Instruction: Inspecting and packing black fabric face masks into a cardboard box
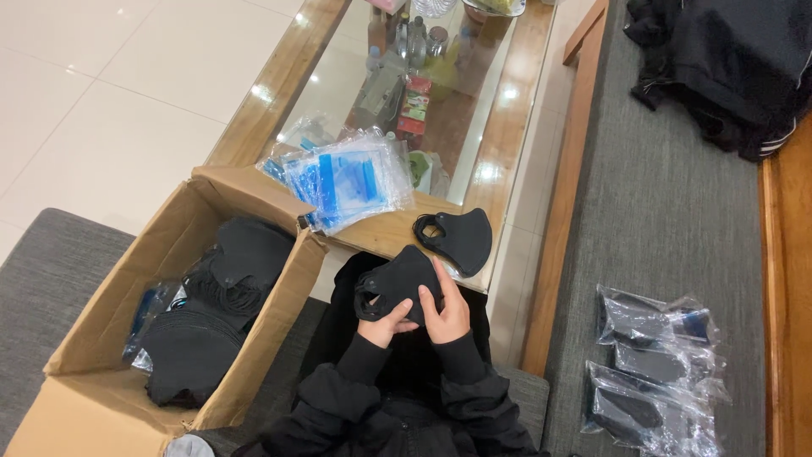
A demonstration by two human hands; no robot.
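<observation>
Both my hands hold one black face mask (397,279) above my lap. My left hand (387,323) grips its lower left part, thumb on top. My right hand (446,311) holds its right side, fingers stretched up along the edge. A second black mask (461,239) lies flat on the near corner of the wood-and-glass table (385,230), just beyond my hands. A stack of clear plastic bags with blue strips (342,179) rests on the table to the left of it.
An open cardboard box (101,338) of several black masks stands at my left. Masks packed in clear bags (655,372) lie on the grey sofa at the right. Dark clothing (727,59) is piled at top right. Bottles and small items sit under the glass tabletop.
</observation>
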